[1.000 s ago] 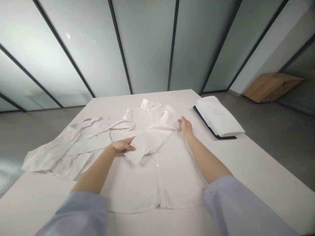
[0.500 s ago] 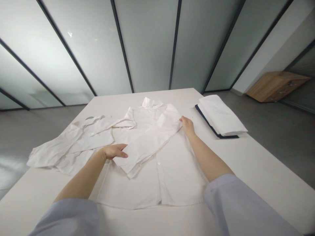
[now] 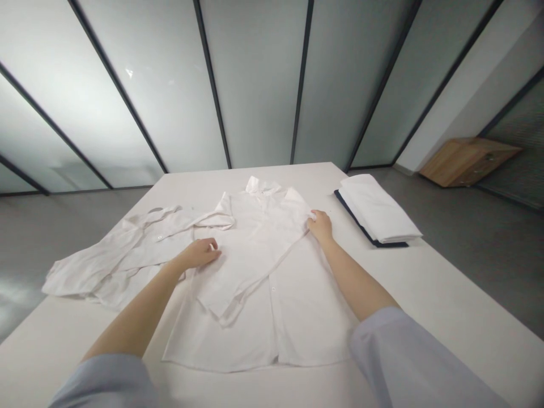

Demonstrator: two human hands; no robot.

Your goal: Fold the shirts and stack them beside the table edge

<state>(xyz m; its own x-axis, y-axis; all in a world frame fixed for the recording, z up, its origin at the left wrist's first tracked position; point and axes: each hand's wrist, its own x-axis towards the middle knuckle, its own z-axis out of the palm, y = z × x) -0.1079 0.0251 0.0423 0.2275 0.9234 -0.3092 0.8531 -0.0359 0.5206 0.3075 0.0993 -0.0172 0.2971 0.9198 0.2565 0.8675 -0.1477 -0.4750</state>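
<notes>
A white button-up shirt lies front up in the middle, its collar at the far end. One long sleeve is folded across its front, slanting down to the left, with the cuff near the lower left. My right hand pinches the sleeve's folded edge near the shoulder on the right. Just above the sleeve's left part is my left hand, its fingers loosely curled and apart, with no cloth between them. The other sleeve is bunched at the shirt's upper left.
Another white garment lies rumpled on the left of the white table. At the right edge, folded white cloth rests on a dark folded piece. Frosted glass panels stand behind; a wooden cabinet is on the floor at right.
My left hand has let go of the sleeve's cuff end and risen slightly away from it. The sleeve now lies flatter across the shirt. My right hand stays at the shoulder edge.
</notes>
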